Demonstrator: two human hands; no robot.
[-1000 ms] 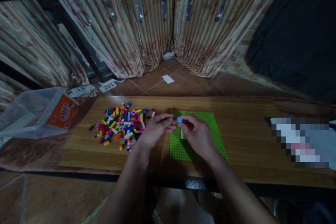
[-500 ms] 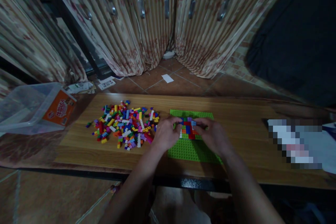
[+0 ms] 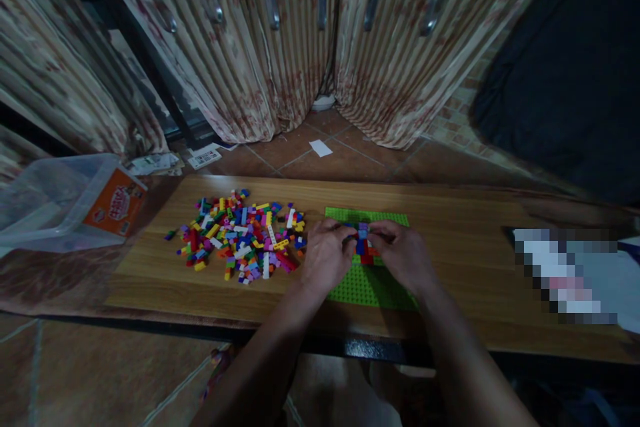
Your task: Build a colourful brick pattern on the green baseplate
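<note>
A green studded baseplate (image 3: 373, 288) lies on the wooden table, with red, blue, orange and lilac toy bricks (image 3: 367, 258) joined on its middle. My left hand (image 3: 326, 255) reaches over the plate's left side, fingers closed at the left edge of these bricks; what its fingertips hold is hidden. From the right, my right hand (image 3: 404, 250) has thumb and finger pinched at a small light-blue brick (image 3: 363, 235) near the top of the built part. Both hands' fingertips are close together, and they cover part of the bricks.
Left of the plate spreads a loose pile of mixed toy bricks (image 3: 243, 240). A clear plastic box (image 3: 55, 203) with an orange label stands at the far left. On the right lies a blurred-out flat item (image 3: 560, 273). Striped curtains (image 3: 280, 60) hang behind the table.
My left hand has shifted right, over more of the built bricks, nearer to my right hand. My right hand stays almost in place. The view has moved slightly.
</note>
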